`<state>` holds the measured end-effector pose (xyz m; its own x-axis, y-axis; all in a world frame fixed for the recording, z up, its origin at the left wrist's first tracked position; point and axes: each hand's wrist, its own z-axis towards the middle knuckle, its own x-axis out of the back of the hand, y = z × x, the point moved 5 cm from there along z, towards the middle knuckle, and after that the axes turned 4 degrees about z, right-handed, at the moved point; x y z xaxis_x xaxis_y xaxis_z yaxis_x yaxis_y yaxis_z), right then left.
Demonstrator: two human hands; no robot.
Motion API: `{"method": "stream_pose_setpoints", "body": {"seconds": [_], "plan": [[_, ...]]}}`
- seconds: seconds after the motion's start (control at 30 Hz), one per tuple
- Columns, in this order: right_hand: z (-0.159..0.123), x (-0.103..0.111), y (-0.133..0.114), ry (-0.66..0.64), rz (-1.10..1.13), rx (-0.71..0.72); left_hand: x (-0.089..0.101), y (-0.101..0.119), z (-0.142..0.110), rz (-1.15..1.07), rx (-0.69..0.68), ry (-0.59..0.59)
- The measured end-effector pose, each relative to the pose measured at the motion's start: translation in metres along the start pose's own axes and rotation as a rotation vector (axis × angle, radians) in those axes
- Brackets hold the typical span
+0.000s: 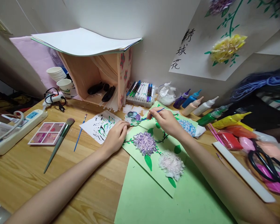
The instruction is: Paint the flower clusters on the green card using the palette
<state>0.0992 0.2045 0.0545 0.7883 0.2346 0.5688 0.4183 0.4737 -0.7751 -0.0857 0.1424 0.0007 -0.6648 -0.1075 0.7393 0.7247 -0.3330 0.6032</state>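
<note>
My right hand [164,121] pinches a slim blue paintbrush [151,115], its tip down at a small round paint palette [132,117] smeared with purple, grey and green. My left hand [116,135] lies flat, fingers pointing right, at the left edge of a light green card [162,179] and close by the palette. On the card are a purple paper flower [145,143], a pale pink flower [171,165] and a blue-white flower [187,127], with painted green leaves and dark stems. A larger green sheet [144,199] lies beneath the card.
Left are a paint-daubed white paper [101,126], another blue brush [80,133], a makeup brush [59,143], a palette box [47,133] and a power strip [21,130]. Markers [141,92] and paint bottles [192,105] stand behind. Scissors [269,163] and a white ruler-like strip [244,172] lie right.
</note>
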Motion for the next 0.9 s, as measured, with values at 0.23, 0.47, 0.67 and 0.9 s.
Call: {"method": "stream_pose_setpoints", "body": {"seconds": [0.23,0.47,0.67,0.9], "plan": [[0.0002,-0.0033,-0.0016,-0.070,0.032,0.031,-0.0007,-0.0001,-0.0001,0.008,-0.006,-0.002],[-0.0002,-0.0018,-0.0032,-0.053,0.014,0.047,-0.0014,0.0000,0.0004,0.015,-0.022,-0.006],[0.0002,0.0012,-0.0010,-0.018,-0.017,0.055,-0.0007,0.0002,0.0004,0.006,-0.021,-0.008],[-0.0021,-0.0008,-0.0068,-0.073,-0.082,0.093,-0.0024,-0.0022,0.0005,0.003,-0.016,-0.014]]}}
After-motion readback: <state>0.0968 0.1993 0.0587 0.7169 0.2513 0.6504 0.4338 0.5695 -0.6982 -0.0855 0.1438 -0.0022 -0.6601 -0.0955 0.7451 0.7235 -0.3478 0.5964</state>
